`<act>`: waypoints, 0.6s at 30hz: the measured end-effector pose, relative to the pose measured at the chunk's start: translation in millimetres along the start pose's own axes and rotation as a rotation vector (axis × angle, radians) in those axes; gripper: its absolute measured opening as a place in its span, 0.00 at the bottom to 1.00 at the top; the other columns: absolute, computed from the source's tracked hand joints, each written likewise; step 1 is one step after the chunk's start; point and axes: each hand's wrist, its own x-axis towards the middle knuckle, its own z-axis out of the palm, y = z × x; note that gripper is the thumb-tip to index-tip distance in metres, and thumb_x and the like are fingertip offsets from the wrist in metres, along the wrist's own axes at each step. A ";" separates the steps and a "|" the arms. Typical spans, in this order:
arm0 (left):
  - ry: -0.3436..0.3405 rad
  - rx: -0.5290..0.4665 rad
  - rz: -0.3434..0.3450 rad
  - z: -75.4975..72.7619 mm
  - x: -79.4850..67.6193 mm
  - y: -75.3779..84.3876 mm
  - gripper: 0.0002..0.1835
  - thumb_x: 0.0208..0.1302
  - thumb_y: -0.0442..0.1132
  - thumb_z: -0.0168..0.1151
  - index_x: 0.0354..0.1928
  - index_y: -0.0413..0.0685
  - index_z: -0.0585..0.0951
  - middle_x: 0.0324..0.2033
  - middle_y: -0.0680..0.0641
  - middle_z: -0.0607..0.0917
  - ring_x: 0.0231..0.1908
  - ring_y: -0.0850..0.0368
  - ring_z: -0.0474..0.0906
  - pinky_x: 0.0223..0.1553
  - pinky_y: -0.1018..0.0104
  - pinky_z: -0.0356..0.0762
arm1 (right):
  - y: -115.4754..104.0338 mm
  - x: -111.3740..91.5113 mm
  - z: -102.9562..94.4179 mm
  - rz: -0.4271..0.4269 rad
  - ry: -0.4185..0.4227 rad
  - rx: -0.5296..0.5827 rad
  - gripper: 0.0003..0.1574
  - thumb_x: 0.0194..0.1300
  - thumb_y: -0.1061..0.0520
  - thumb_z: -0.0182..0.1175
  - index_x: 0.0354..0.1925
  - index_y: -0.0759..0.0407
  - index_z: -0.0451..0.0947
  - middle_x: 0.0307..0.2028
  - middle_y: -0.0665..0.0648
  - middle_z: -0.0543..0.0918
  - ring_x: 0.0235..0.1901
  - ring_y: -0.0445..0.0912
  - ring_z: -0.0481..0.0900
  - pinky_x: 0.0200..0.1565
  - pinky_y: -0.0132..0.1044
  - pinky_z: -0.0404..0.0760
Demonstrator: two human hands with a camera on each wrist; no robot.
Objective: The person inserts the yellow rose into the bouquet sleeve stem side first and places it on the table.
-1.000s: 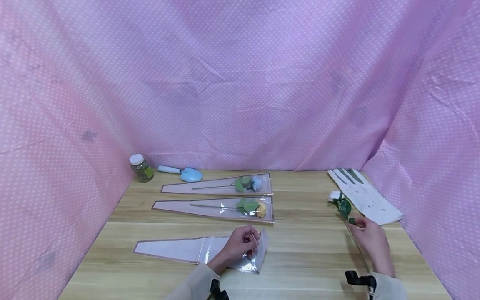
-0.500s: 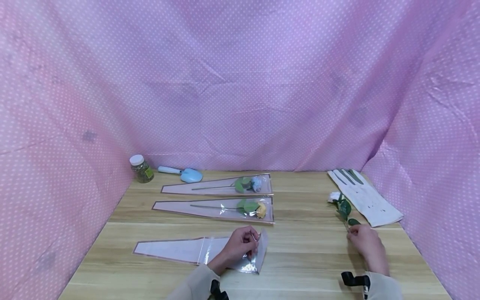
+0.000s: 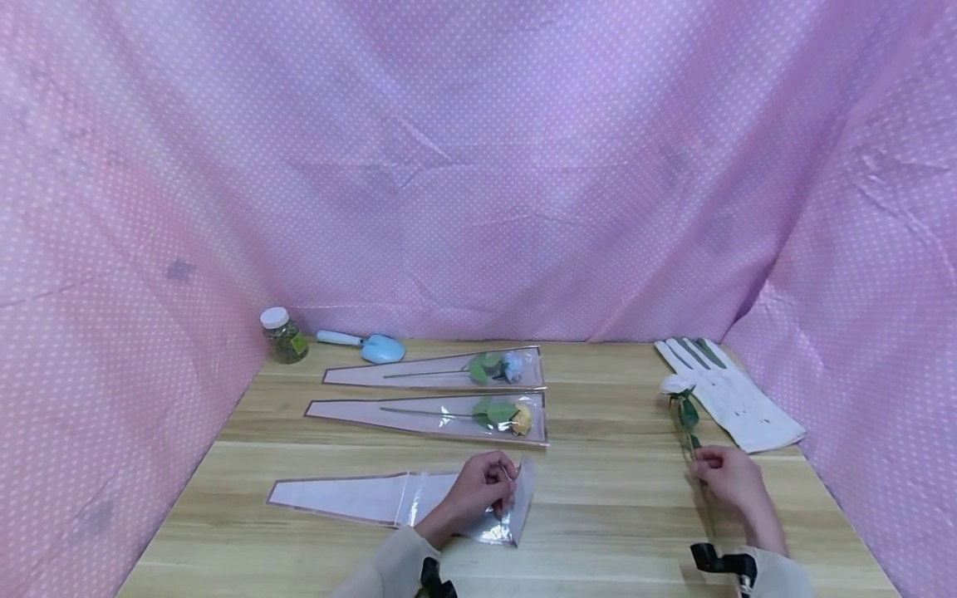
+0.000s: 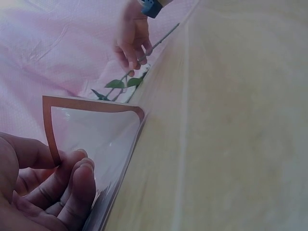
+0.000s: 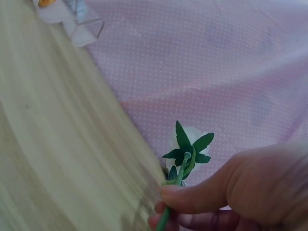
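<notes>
My left hand (image 3: 478,486) pinches the wide mouth of a clear flower sleeve (image 3: 340,497) lying at the front of the table. In the left wrist view the brown-edged lip of the sleeve (image 4: 91,105) stands raised above my curled fingers (image 4: 77,185). At the right, my right hand (image 3: 733,482) holds a white rose (image 3: 676,384) by its green stem between thumb and fingers. The right wrist view shows the rose's underside, with pointed green sepals (image 5: 183,139) around the white bloom (image 5: 194,134). Its head points away from me, toward the glove.
Two sleeves lie farther back, one holding a blue flower (image 3: 512,367), the other a yellow rose (image 3: 521,419). A white work glove (image 3: 736,399) lies at the right. At the back left are a lidded jar (image 3: 284,339) and a blue trowel (image 3: 381,349). Pink dotted cloth (image 3: 478,166) surrounds the table.
The right hand's grip sits farther down the stem, away from the leaves, and the white rose has turned and lifted slightly. The left hand keeps its hold on the sleeve.
</notes>
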 end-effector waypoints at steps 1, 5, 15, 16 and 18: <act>0.000 0.000 0.000 0.1 0.0 0.0 0.06 0.62 0.23 0.56 0.40 0.25 0.73 0.25 0.16 0.74 0.15 0.65 0.72 0.18 0.75 0.74 | -0.7 -0.6 -0.7 0.010 -0.008 0.040 0.19 0.65 0.64 0.57 0.50 0.79 0.76 0.30 0.59 0.85 0.25 0.39 0.78 0.27 0.32 0.81; 0.005 -0.013 -0.005 -0.2 0.0 -1.0 0.05 0.61 0.23 0.56 0.38 0.27 0.74 0.23 0.19 0.75 0.14 0.65 0.72 0.18 0.75 0.74 | -3.4 -3.2 -2.0 0.050 -0.052 0.240 0.25 0.70 0.64 0.56 0.58 0.83 0.68 0.32 0.50 0.85 0.28 0.36 0.81 0.30 0.34 0.86; 0.024 -0.024 -0.036 0.8 0.5 -1.6 0.04 0.60 0.22 0.55 0.37 0.33 0.75 0.18 0.48 0.79 0.15 0.65 0.72 0.18 0.73 0.74 | -3.3 -10.3 5.5 0.040 -0.074 0.787 0.15 0.70 0.67 0.57 0.41 0.45 0.76 0.30 0.39 0.84 0.33 0.32 0.84 0.34 0.31 0.87; 0.027 -0.023 -0.040 1.1 0.4 -1.2 0.04 0.60 0.22 0.55 0.37 0.33 0.75 0.18 0.49 0.78 0.15 0.65 0.72 0.18 0.73 0.74 | -3.2 -11.6 7.4 0.016 -0.074 0.851 0.16 0.71 0.68 0.55 0.41 0.45 0.76 0.31 0.40 0.84 0.34 0.33 0.85 0.34 0.32 0.87; 0.033 -0.017 -0.040 1.4 0.2 -0.3 0.05 0.59 0.23 0.54 0.37 0.32 0.75 0.18 0.49 0.78 0.15 0.65 0.72 0.18 0.73 0.75 | -3.6 -14.4 12.1 -0.043 -0.072 0.988 0.15 0.71 0.69 0.54 0.41 0.47 0.75 0.32 0.42 0.86 0.34 0.35 0.85 0.34 0.32 0.87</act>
